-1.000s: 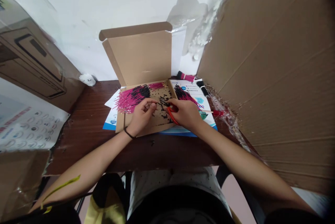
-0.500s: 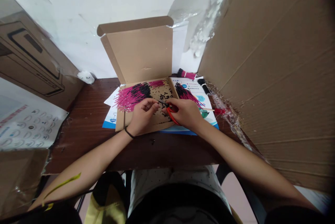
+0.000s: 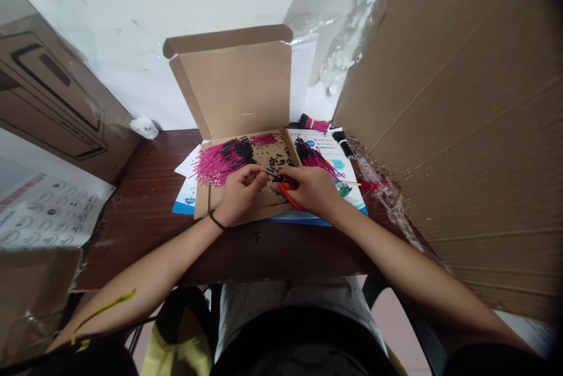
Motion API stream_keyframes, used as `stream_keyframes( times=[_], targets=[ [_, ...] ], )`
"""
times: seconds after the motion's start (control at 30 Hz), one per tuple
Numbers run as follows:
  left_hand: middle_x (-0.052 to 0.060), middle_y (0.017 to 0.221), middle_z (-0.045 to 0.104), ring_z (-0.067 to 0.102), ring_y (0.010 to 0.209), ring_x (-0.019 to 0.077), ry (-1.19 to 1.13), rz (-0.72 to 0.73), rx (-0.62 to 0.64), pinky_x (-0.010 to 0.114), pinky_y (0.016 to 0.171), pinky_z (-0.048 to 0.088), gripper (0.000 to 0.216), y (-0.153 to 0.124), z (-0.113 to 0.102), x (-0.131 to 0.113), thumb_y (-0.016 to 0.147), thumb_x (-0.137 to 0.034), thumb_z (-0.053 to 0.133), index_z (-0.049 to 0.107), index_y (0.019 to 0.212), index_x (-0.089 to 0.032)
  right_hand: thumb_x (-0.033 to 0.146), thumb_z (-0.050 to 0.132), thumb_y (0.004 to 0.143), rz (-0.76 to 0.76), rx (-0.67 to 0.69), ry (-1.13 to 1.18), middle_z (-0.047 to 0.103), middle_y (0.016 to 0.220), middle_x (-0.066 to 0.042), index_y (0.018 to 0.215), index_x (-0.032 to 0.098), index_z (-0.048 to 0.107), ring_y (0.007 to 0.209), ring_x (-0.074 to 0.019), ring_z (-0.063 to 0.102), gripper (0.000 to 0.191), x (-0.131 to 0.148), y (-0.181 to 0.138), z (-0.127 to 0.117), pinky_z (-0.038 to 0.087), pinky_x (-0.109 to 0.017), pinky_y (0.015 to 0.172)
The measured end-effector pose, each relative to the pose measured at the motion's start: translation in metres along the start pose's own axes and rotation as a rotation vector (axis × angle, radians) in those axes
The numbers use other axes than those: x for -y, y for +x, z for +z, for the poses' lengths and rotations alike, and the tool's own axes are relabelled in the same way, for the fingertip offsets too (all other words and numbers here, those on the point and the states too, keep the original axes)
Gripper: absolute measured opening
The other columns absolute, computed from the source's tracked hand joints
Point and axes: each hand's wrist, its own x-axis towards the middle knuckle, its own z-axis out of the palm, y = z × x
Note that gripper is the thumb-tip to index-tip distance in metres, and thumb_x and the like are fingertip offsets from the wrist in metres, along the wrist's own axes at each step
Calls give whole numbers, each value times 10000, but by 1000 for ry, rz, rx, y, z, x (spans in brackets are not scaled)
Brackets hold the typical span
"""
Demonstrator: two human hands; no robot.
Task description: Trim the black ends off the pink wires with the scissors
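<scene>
My right hand (image 3: 313,188) grips scissors (image 3: 291,195) with red-orange handles, their dark blades directed left. Close to the blade tips, my left hand (image 3: 243,187) has its thumb and fingers pinched together; what lies between them is too small to make out. Both hands are over an open cardboard box (image 3: 257,213). Inside it, on the left, is a pile of thin magenta strands (image 3: 211,163) with black ends, like wires. Short black cut bits (image 3: 278,161) lie scattered in the box's right half.
More magenta and black strands (image 3: 314,156) rest on printed sheets (image 3: 338,159) right of the box. A tied magenta bundle (image 3: 314,124) and a black one (image 3: 343,144) lie behind. The box lid (image 3: 246,88) stands upright. Large cardboard (image 3: 461,118) walls off the right side.
The scissor blades appear closer to my left fingertips and more closed than before. Both hands have otherwise barely moved.
</scene>
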Motion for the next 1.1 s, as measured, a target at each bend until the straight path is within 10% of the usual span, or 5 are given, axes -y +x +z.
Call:
stream_keyframes(
  times=[1.1],
  targets=[
    [31, 689, 654, 547, 582, 100, 152, 184, 88, 215, 537, 426, 363, 2, -3, 3, 857, -499, 529, 627, 782, -158, 551, 594, 787, 10, 23, -95, 718, 695, -39, 879, 256, 747, 670, -192, 635, 345, -7, 2, 2, 284, -266, 542]
  ],
)
